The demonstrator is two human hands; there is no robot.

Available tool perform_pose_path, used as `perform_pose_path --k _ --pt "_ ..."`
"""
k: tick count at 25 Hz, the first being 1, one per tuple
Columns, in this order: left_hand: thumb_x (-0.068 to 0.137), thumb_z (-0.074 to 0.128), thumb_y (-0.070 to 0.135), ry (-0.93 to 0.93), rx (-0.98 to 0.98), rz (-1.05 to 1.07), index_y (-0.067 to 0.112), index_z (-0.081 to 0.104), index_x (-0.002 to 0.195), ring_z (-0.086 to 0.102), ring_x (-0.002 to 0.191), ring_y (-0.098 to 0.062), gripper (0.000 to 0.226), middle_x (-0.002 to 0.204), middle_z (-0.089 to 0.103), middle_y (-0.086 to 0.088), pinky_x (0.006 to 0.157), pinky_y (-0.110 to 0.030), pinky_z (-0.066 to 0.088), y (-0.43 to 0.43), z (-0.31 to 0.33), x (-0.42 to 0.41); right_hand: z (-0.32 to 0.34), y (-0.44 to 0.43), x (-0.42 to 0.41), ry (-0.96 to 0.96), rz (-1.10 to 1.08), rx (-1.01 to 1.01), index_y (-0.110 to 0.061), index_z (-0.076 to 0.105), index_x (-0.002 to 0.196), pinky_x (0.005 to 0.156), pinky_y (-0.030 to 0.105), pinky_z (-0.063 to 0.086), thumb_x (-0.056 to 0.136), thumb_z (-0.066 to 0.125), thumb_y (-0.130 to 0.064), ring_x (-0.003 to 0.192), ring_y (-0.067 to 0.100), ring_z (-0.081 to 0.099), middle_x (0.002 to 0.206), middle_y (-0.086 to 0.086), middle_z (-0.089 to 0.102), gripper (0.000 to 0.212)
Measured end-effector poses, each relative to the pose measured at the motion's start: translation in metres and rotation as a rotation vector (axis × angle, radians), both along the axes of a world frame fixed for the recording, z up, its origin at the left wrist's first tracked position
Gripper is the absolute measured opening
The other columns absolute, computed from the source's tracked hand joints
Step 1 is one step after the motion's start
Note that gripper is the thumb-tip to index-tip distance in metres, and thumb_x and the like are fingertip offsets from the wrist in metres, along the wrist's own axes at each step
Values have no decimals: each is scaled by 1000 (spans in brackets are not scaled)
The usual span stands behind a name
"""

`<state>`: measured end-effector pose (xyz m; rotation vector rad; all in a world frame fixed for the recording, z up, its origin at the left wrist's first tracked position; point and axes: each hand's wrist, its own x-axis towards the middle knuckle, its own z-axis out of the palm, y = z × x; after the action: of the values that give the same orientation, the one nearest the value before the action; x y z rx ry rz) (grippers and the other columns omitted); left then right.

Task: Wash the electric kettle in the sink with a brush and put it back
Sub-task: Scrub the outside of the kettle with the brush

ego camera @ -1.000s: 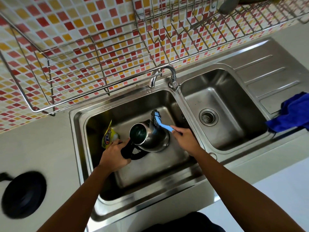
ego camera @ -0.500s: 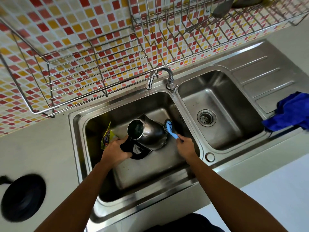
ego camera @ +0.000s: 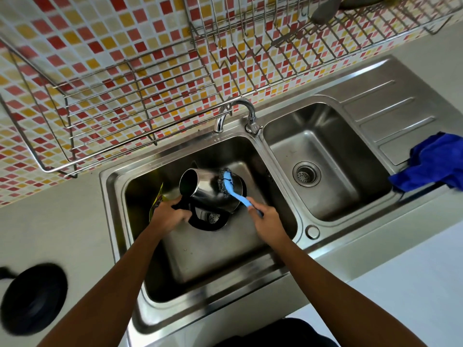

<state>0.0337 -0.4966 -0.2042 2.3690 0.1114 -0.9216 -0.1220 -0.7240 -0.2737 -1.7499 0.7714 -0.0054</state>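
Over the left sink basin (ego camera: 120, 196): scrubbing step in hand.
Left hand (ego camera: 168, 217) grip closed on kettle (ego camera: 208, 189) handle, kettle tipped; right hand (ego camera: 269, 222) grip closed on brush (ego camera: 231, 187), head against the wall. Next, likely: turn kettle, rinse.

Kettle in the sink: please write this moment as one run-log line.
step: scrubbing | left hand: holds kettle handle | right hand: presses brush on kettle side | place: left sink basin
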Motion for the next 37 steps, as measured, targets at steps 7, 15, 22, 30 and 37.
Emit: perform_pose_path --k 7,15,22,30,37 --pt "42 63 23 5 -41 64 25 79 95 60 80 -18 55 85 70 -1 70 -31 48 -21 8 -1 6 32 -8 7 -57 -93 -20 62 131 78 8 50 97 56 -23 82 3 66 106 -4 70 34" --pt "45 66 23 32 -66 127 10 73 77 55 69 -23 35 71 66 -6 55 -30 39 -42 11 -9 1 45 -14 -45 -92 -40 -12 58 134 92 25 51 97 55 -18 100 10 65 110 -4 68 37" --pt "55 68 25 53 -74 172 7 70 87 48 69 -21 37 77 56 -6 63 -35 40 -53 16 -11 -1 51 -4 -11 -214 99 -18 55 136 81 27 51 99 53 -21 92 17 67 104 6 71 37" --pt "49 67 21 55 -143 218 15 61 68 41 65 -21 21 63 45 -3 59 -32 33 -60 19 -14 -8 59 -7 63 -231 75 -16 55 136 79 40 53 99 50 -21 80 19 62 85 4 63 38" --pt "59 69 15 56 -133 212 12 55 67 40 64 -20 16 65 45 -4 58 -32 32 -63 17 -18 -6 61 -9 73 -178 8 -14 54 136 79 36 54 99 48 -17 81 17 63 84 -1 60 38"
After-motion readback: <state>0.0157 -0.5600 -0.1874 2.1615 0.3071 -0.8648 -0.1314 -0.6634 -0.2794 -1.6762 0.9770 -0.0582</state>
